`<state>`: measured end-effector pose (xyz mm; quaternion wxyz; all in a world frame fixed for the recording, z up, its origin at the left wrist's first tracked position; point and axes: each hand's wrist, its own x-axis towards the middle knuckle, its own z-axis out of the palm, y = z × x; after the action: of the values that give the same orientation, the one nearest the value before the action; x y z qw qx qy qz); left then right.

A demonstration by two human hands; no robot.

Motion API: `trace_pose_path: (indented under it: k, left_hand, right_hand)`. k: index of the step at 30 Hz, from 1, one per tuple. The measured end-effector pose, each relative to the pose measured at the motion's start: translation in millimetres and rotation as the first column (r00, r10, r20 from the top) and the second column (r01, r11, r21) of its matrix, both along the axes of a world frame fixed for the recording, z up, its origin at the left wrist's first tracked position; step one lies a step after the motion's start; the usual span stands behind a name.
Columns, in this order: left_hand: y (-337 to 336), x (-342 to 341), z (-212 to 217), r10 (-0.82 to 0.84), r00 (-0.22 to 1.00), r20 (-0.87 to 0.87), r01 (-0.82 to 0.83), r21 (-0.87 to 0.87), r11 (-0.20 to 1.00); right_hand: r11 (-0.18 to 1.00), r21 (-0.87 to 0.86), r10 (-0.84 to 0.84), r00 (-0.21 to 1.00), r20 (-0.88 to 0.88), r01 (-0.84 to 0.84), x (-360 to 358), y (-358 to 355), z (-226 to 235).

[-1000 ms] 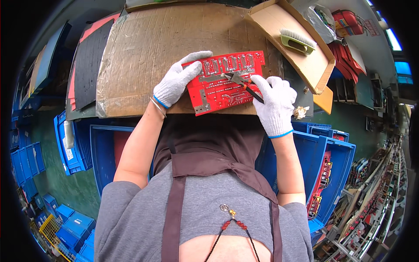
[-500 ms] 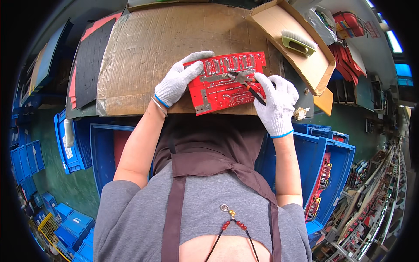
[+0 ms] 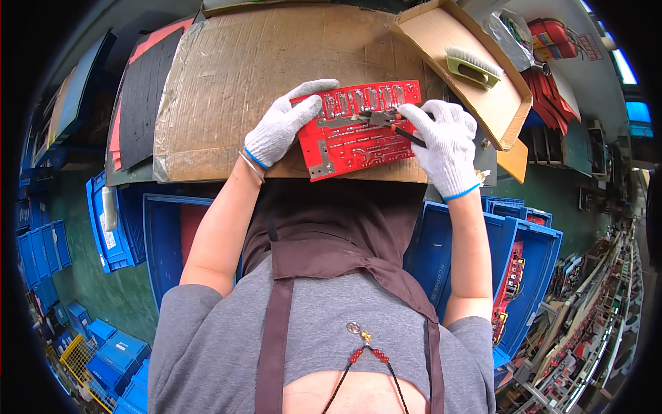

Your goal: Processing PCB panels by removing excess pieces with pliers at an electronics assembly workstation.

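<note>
My left hand point(image 3: 284, 124), in a white knit glove, grips the upper left edge of a red circuit board point(image 3: 358, 155). The board's soldered side faces up, with rows of silvery joints and metal strips. My right hand point(image 3: 445, 141), gloved alike, is closed around cutting pliers point(image 3: 400, 127) with orange and black handles. Their metal jaws lie over the board's middle, just below the row of large solder pads. Whether the jaws touch a lead there is too small to tell. Part of the handles is hidden in my right palm.
Cardboard point(image 3: 227, 90) covers the bench under the board. A cardboard tray point(image 3: 507, 127) at the far right holds a green brush point(image 3: 473, 69) with white bristles. Blue crates point(image 3: 431, 255) stand below the bench's near edge on both sides, one with red boards point(image 3: 510, 276) in it.
My right hand and forearm have shifted slightly right, and the pliers now lie at a flatter angle across the board. The left hand and the board stay almost the same.
</note>
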<state>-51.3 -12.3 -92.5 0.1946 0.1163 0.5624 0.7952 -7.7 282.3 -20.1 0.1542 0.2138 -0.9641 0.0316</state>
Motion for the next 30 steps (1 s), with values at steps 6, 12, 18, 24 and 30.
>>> trace_pose_path:
  k: [6, 12, 18, 24, 30]
  left_hand:
    - [1.2, -0.1, -0.4, 0.005, 1.000, 0.003, -0.006, 0.003, 1.000]
    - [0.8, 1.1, 0.2, 0.005, 1.000, 0.017, -0.005, 0.010, 1.000]
    - [1.5, 0.8, 1.6, 0.003, 1.000, 0.021, -0.003, 0.014, 1.000]
    - [1.1, 1.2, 2.2, 0.003, 1.000, 0.019, -0.004, 0.015, 1.000]
    - [1.5, 0.4, 0.4, 0.000, 1.000, 0.018, 0.000, 0.013, 1.000]
  right_hand:
    - [0.980, 0.076, 0.186, 0.983, -0.009, -0.184, -29.7, 16.2, -1.8]
    - [0.967, 0.088, 0.240, 0.971, -0.004, -0.239, -43.2, 22.1, -6.2]
    - [0.964, 0.060, 0.260, 0.965, -0.040, -0.258, -38.9, 25.8, -11.5]
    - [0.970, 0.049, 0.242, 0.968, -0.068, -0.239, -35.8, 25.9, -15.1]
    - [0.986, 0.059, 0.158, 0.984, -0.084, -0.154, -24.6, 18.2, -5.2]
